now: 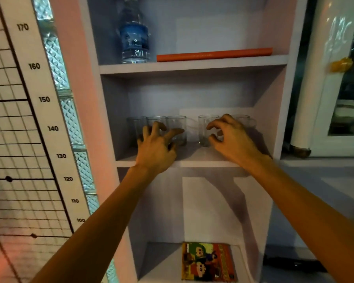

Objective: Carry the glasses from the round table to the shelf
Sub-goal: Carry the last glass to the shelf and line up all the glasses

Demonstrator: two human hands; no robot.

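Observation:
Several clear glasses stand in a row on the middle board of the shelf (192, 162). A group of three glasses (177, 124) is on the left, one glass (204, 127) stands right of centre, and another glass (243, 119) shows partly behind my right hand. My left hand (157, 150) hovers in front of the left group with fingers spread, holding nothing. My right hand (233, 139) is beside the centre-right glass, its fingers curled and apart, the fingertips just short of the glass wall. The round table is out of view.
On the upper board stand a water bottle (134, 37) and an orange tube (214, 54) lying flat. A comic book (208, 262) lies on the bottom board. A height chart (43, 99) and glass blocks are on the left, a white-framed glass door (339, 78) on the right.

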